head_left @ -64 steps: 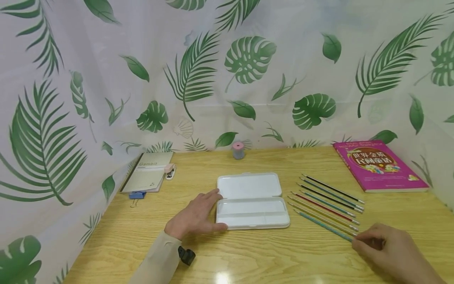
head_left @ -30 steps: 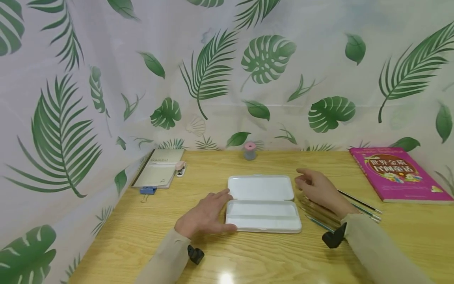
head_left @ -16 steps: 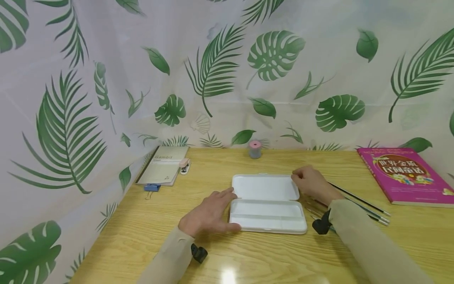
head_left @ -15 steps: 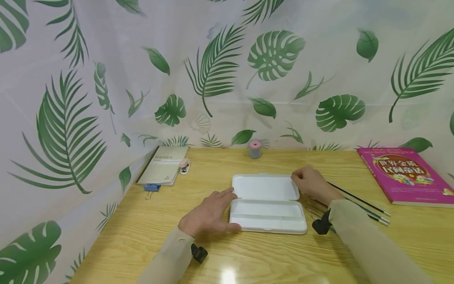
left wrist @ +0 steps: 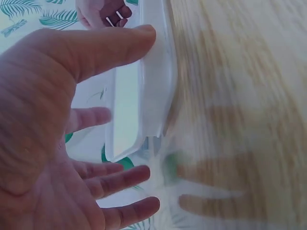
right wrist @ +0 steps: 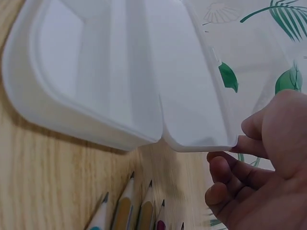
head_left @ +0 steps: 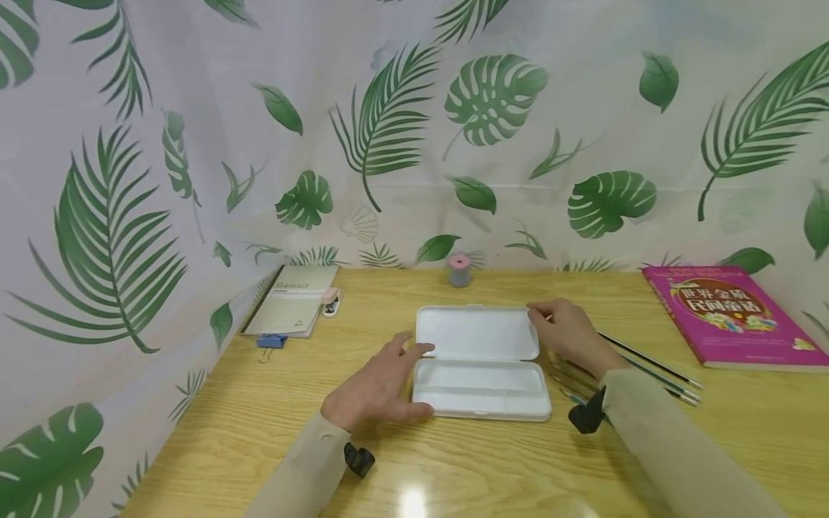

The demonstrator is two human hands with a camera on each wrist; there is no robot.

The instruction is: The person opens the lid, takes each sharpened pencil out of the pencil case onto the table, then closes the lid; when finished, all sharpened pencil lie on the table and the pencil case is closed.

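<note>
A white pencil case [head_left: 479,388] lies open on the table, its lid [head_left: 476,332] hinged back and tilted slightly up. No pencils show inside its tray. At the lid's far right corner, my right hand [head_left: 570,334] has its fingers curled against the edge, one fingertip behind the corner in the right wrist view. My left hand [head_left: 382,385] spreads around the case's left end, fingers extended. In the left wrist view its thumb [left wrist: 120,45] rests against the front wall. Several pencils [right wrist: 125,201] lie right of the case, partly hidden under my right forearm.
A purple book [head_left: 735,316] lies at the back right. Toward the back left are a notebook [head_left: 291,306], a small stapler [head_left: 331,302] and a blue binder clip [head_left: 271,341]. A pink-topped cylinder [head_left: 459,270] stands behind the case, before a leaf-patterned curtain [head_left: 401,216].
My right hand has come from the near ends of the pencils to the lid's far right corner. The lid has risen slightly. My left hand stays by the case's left end.
</note>
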